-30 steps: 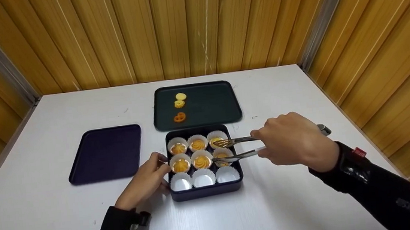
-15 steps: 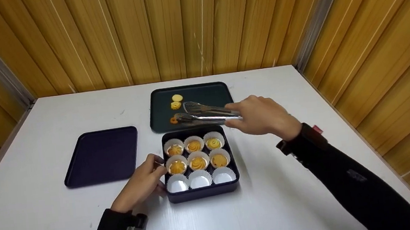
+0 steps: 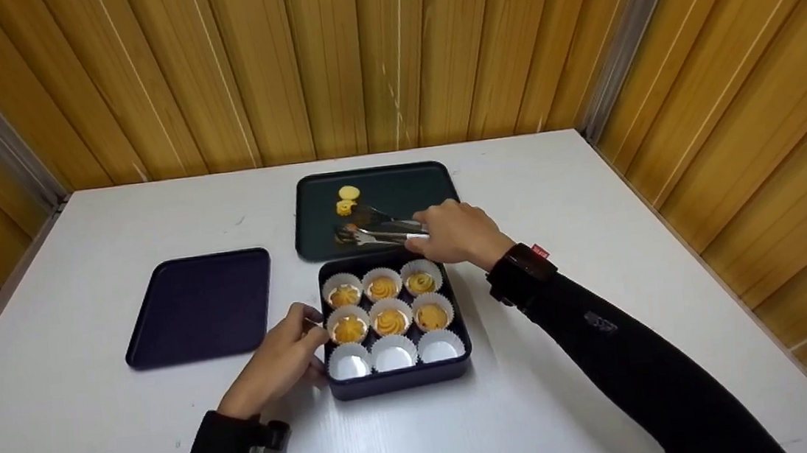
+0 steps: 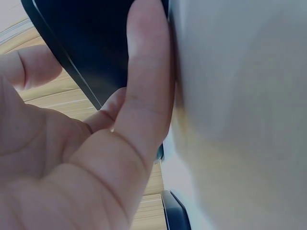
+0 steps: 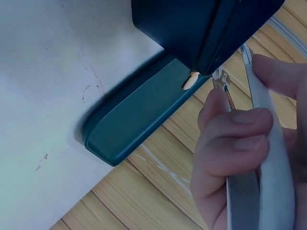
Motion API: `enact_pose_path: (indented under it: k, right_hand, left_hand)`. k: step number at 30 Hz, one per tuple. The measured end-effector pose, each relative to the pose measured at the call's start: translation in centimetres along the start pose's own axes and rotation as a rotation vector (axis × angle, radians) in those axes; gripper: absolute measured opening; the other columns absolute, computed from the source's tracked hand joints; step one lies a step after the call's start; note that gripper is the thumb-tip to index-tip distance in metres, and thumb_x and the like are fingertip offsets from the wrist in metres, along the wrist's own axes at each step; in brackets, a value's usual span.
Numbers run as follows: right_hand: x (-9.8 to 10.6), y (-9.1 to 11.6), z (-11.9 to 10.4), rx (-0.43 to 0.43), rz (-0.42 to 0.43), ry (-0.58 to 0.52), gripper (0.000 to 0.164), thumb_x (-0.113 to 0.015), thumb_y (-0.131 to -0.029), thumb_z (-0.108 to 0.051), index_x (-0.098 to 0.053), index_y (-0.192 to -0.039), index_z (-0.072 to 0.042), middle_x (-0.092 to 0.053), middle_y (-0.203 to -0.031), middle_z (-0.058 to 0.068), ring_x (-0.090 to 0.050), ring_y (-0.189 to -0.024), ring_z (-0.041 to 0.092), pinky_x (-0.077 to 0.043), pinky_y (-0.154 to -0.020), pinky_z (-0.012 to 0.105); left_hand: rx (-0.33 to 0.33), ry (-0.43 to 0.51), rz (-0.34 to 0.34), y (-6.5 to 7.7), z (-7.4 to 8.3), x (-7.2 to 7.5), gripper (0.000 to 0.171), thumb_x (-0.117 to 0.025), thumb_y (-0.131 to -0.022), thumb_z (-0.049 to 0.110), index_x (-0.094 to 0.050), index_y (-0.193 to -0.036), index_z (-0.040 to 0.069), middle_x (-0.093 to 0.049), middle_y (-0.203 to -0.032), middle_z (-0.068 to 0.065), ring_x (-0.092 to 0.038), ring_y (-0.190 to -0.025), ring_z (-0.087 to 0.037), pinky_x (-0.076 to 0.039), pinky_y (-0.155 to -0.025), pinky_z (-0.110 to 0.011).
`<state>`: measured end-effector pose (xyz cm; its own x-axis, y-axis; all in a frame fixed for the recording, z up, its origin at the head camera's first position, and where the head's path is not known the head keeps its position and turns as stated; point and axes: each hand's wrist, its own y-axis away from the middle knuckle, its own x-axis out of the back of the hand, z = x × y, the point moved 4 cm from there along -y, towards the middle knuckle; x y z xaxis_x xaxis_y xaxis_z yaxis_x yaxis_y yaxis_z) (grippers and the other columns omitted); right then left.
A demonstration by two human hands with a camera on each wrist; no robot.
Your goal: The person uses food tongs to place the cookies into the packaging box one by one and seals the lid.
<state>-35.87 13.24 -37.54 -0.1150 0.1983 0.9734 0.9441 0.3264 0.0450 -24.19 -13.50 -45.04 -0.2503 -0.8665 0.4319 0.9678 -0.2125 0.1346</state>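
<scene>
My right hand [image 3: 457, 230] grips metal tongs [image 3: 404, 237] above the dark green tray [image 3: 414, 181]. The tongs' two heads are spread over the tray, and the lower one overlaps a pretzel, which is mostly hidden. Beyond them lie a round pale biscuit [image 3: 349, 192] and a yellow ring-shaped biscuit [image 3: 345, 208]. My left hand [image 3: 279, 358] rests against the left side of a dark box [image 3: 402, 382], its fingers laid along the wall. Inside the box, paper cups form three rows. The back and middle rows hold biscuits; the front cups [image 3: 394, 355] hold nothing.
A dark purple square tray [image 3: 200, 309], or lid, lies on the white table [image 3: 80, 405] left of the box. The green tray stands just behind the box. Wood-patterned walls [image 3: 328, 63] enclose the table at the back and sides.
My right hand has moved away from the box's right side, forward and left to the green tray, with the tongs. A biscuit now shows in the right middle cup. My left hand stays put.
</scene>
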Motion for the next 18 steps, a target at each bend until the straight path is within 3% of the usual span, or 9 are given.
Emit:
enact_pose_path:
  k: [11, 18]
  right_hand:
    - [-0.6, -1.1, -0.9, 0.016, -0.020, 0.048, 0.061, -0.063, -0.104, -0.048, -0.061, -0.149, -0.007, -0.069, -0.139, 0.017, -0.070, -0.118, 0.035, -0.058, -0.098, 0.050]
    - [-0.7, -1.3, -1.0, 0.009, -0.018, 0.066, 0.060, -0.063, -0.104, -0.048, -0.061, -0.150, -0.008, -0.068, -0.139, 0.018, -0.070, -0.117, 0.033, -0.058, -0.097, 0.050]
  left_hand:
    - [0.007, 0.024, 0.005, 0.0, -0.1, 0.0, 0.028, -0.055, -0.104, 0.019, -0.052, -0.127, 0.003, -0.066, -0.125, -0.018, -0.070, -0.066, -0.025, -0.059, -0.067, -0.037]
    - [0.012, 0.027, 0.000, 0.0, 0.0, -0.1, 0.029, -0.054, -0.104, 0.019, -0.052, -0.128, 0.003, -0.065, -0.124, -0.018, -0.070, -0.066, -0.025, -0.060, -0.065, -0.037]
